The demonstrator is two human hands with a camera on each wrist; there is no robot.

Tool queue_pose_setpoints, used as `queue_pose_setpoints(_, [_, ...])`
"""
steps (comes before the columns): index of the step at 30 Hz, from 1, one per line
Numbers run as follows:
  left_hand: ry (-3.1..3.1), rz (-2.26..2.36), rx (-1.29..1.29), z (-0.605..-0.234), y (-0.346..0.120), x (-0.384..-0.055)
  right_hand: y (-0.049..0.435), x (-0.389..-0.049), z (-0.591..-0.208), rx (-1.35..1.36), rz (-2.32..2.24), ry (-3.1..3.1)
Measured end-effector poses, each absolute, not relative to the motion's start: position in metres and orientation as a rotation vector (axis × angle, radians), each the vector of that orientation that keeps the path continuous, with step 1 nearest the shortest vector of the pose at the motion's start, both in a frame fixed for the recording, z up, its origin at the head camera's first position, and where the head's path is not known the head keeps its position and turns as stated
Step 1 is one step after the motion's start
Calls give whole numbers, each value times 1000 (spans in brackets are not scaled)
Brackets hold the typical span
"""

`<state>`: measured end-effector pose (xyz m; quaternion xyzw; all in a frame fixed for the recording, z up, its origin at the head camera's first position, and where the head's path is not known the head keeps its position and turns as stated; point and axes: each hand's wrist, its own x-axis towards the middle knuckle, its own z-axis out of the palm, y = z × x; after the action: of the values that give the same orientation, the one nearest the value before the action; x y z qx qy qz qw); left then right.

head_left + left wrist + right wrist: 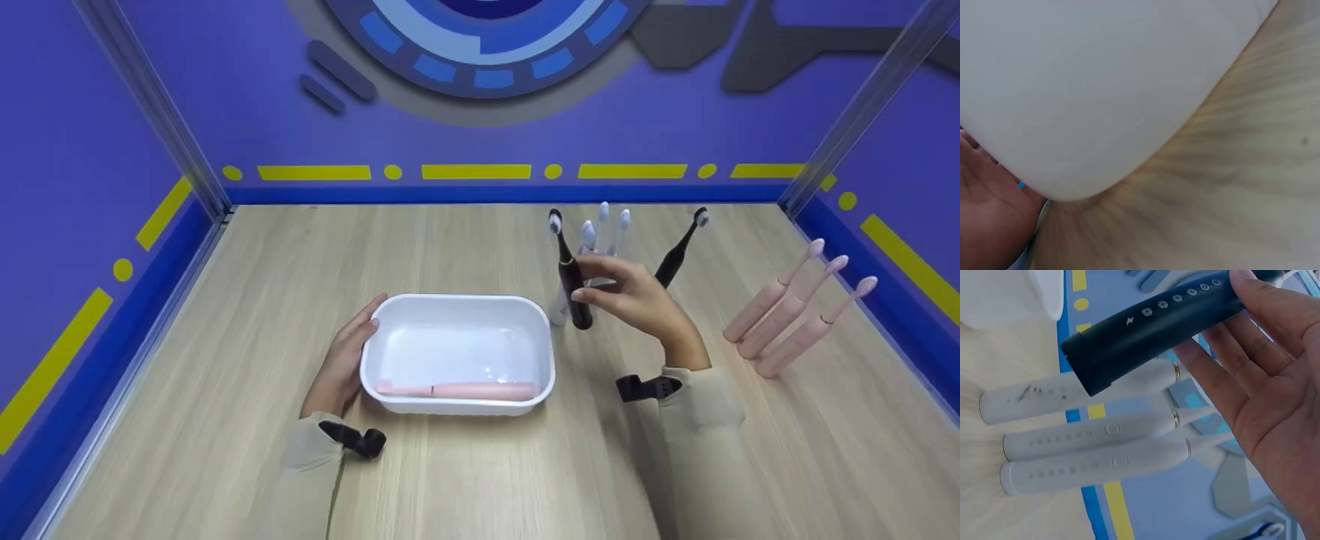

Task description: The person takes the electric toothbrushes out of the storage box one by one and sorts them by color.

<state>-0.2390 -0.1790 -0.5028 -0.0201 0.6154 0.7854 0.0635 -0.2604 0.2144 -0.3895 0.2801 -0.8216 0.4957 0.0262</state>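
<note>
My right hand (634,296) grips a black electric toothbrush (1145,332) by its handle, brush head upward. It is raised, tilted, just right of a white plastic tub (457,300). A pink electric toothbrush (480,391) lies in the tub along its near wall. Against the tub's left outer wall rests my left hand (349,356), its fingers extended along the side and the thumb at the rim. The left wrist view shows mostly the tub's wall and part of the palm. Three white electric toothbrushes (1100,464) stand behind my right hand, partly hidden in the head view.
Another black electric toothbrush (679,251) stands beyond my right hand. Farther right, three pink electric toothbrushes (776,319) stand in a slanting row. The wood-grain table (210,375) is bounded by blue printed panels (480,142) at the back and sides.
</note>
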Motion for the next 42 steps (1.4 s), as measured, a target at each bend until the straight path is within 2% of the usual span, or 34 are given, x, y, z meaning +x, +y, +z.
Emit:
queue_pose_setpoints(23, [1850,2369,-57,-503,-179,-241,271,-256,-403,589,1577,-2474])
queue_pose_setpoints(42, [1924,2323,-85,-504,-180,-240,305,-257,-424,465,1609,-2419])
